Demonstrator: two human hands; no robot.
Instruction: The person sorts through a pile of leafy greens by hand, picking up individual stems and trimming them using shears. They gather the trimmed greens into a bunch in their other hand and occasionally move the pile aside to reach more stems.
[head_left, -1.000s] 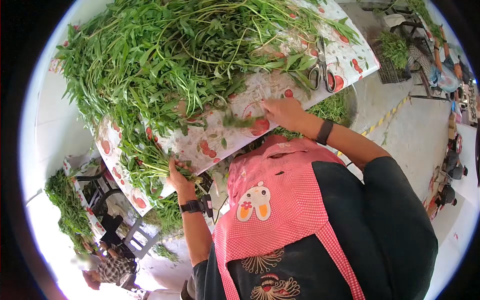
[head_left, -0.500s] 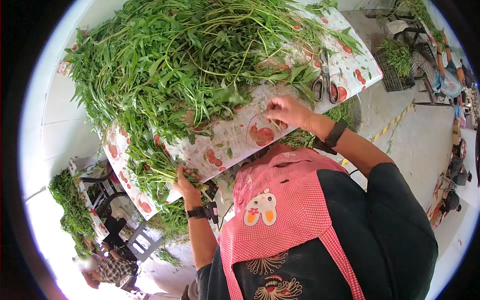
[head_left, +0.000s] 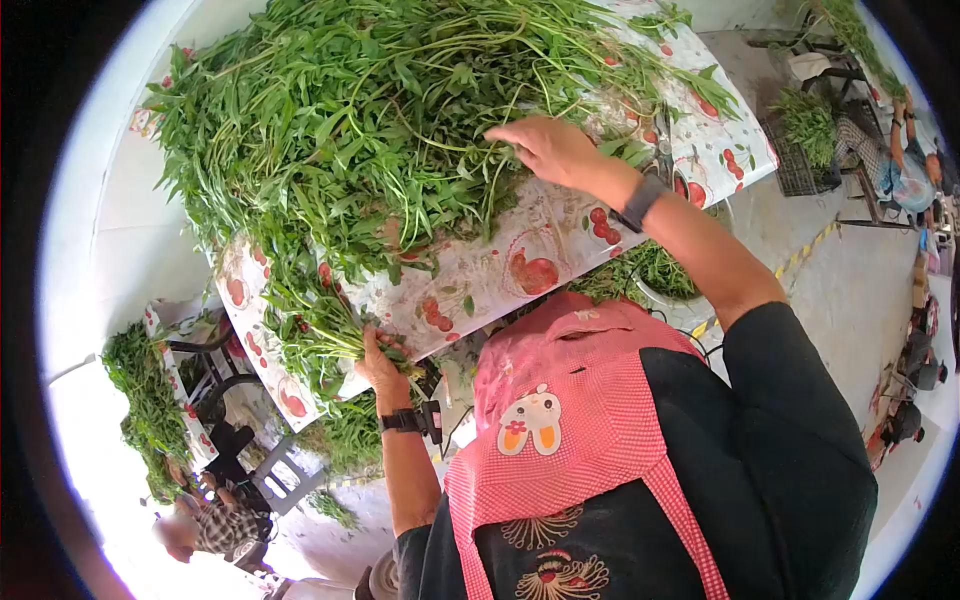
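Leafy bunch (head_left: 318, 325), head view: gripped near stem ends by left hand (head_left: 382, 362), at the fruit-print tablecloth's (head_left: 490, 268) near edge. Likely light, bendy, easily bruised; best held by stems. Right hand (head_left: 555, 150) over leaf pile (head_left: 350, 130), fingers loosely extended, nothing visibly held. Cloth littered with bits; grey floor (head_left: 765, 325), crate (head_left: 795, 177) upper right, person (head_left: 225, 525) lower left.

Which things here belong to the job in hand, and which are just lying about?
Likely in the job:
bunch of greens, held in the left hand
heap of greens, the right hand over it
patterned tablecloth, beneath

Seemingly just lying about:
scissors, partly hidden, in neither hand
dark crate, upper right
loose clump of greens, lower left
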